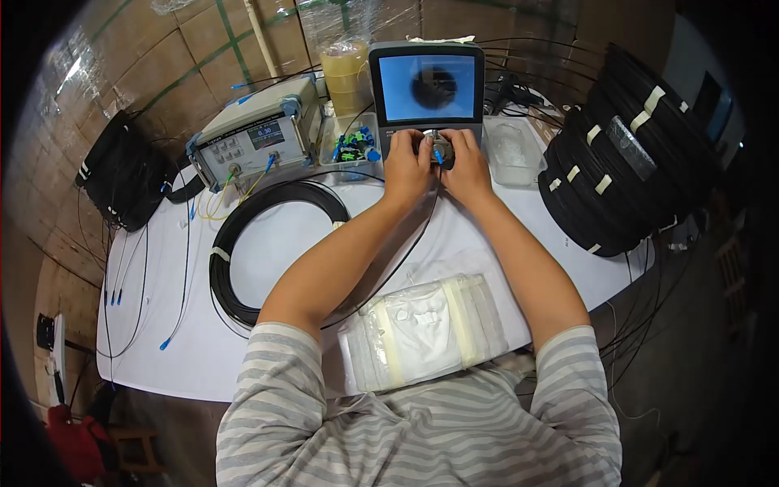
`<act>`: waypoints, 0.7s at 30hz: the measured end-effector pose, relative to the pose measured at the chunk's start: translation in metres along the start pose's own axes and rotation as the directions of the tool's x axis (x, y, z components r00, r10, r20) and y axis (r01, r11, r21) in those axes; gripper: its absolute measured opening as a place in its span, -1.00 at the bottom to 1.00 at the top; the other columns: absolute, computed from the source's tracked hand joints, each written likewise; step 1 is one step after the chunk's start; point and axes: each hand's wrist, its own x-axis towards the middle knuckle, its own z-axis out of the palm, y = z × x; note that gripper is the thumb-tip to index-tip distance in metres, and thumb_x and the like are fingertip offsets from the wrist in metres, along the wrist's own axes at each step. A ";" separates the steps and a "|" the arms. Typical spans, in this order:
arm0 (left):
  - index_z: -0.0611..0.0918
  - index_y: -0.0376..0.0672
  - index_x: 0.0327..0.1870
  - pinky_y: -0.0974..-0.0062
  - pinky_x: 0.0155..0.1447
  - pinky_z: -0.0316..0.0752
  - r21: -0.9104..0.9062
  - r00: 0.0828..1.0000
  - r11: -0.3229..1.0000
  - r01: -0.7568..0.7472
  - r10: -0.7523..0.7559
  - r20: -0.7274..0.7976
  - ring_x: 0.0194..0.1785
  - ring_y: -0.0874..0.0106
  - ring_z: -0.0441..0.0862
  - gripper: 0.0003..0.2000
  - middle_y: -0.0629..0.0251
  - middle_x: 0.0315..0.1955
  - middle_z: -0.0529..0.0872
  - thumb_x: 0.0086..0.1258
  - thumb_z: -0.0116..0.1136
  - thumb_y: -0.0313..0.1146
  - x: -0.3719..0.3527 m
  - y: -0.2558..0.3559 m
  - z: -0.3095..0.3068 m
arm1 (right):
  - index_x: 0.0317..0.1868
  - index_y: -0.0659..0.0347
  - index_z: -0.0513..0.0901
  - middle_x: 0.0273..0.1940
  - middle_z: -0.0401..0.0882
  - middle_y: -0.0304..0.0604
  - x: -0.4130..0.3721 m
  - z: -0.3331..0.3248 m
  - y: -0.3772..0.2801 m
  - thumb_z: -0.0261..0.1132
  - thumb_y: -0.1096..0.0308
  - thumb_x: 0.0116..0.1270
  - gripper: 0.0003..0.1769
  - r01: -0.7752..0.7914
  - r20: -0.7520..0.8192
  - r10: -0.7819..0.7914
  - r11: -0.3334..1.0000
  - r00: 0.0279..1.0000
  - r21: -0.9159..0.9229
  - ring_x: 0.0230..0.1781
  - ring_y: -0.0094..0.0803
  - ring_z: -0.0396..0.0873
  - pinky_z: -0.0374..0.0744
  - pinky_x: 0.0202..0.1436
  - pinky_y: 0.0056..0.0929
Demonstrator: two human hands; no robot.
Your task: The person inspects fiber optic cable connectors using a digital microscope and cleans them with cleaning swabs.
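Note:
Both my hands meet at the front of a screen device [377, 89], a fibre inspection scope by its look, whose display shows a dark round blot on blue. My left hand [407, 166] is closed, its fingers against the left side of a round metal fitting [431, 135]. On the fitting's right side my right hand [465, 168] is curled closed too. A blue fibre connector [439, 154] points into the fitting between my thumbs, and its black cable runs down toward me. My fingers partly hide the fitting.
A black cable coil [225, 280] lies left of my arms, by a test meter [256, 138] reading 0.30. A tray of green and blue connectors [355, 146], a clear tub [513, 154], stacked coils [625, 162] and a white wrapped bundle [426, 329] surround my arms.

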 end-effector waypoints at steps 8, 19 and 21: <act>0.66 -0.27 -0.02 0.35 -0.15 0.59 -0.024 0.999 1.000 -0.017 0.018 0.045 -0.20 0.28 0.69 -0.78 0.12 -0.14 0.64 0.59 0.20 -0.27 0.002 -0.008 -0.006 | 0.15 0.07 0.56 0.10 0.54 -0.05 -0.001 0.000 -0.007 0.49 0.53 0.07 -0.41 -0.021 0.012 0.021 1.000 1.000 0.007 0.11 0.10 0.61 0.63 0.10 -0.03; 0.72 -0.26 0.03 0.48 -0.24 0.64 -0.071 0.996 0.996 -0.062 0.066 0.059 -0.34 0.46 0.69 -0.78 0.24 -0.17 0.60 0.61 0.19 -0.30 0.006 -0.016 -0.001 | 0.15 0.08 0.55 0.09 0.55 -0.04 -0.009 0.012 -0.008 0.52 0.53 0.08 -0.40 -0.117 -0.107 0.125 0.990 0.986 0.076 0.12 0.10 0.61 0.62 0.12 -0.05; 0.73 -0.25 0.02 0.49 -0.25 0.63 -0.105 0.997 0.993 -0.044 0.051 0.066 -0.33 0.47 0.69 -0.78 0.25 -0.17 0.60 0.62 0.18 -0.30 0.006 -0.015 -0.001 | 0.15 0.07 0.55 0.09 0.55 -0.03 -0.009 0.015 -0.007 0.53 0.52 0.08 -0.40 -0.132 -0.114 0.141 0.987 0.983 0.088 0.12 0.11 0.61 0.62 0.12 -0.05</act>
